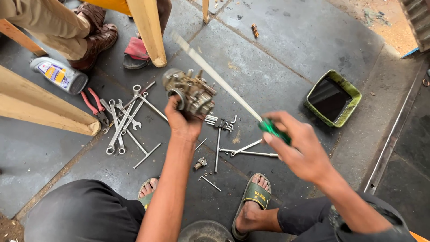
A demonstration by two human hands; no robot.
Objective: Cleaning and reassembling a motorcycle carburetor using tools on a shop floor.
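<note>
At frame centre, the left hand (184, 123) has its fingers wrapped around a carburetor (190, 92), raised above scattered wrenches (122, 123). The right hand (298, 150) fist-grips a screwdriver (224, 87), its shaft running diagonally toward upper left. A green tray (354, 96) at right holds dark liquid.

Grey stone-slab floor (286, 40) w/ joints, pale wooden furniture legs (145, 27), daylight, sandy ground top right.
</note>
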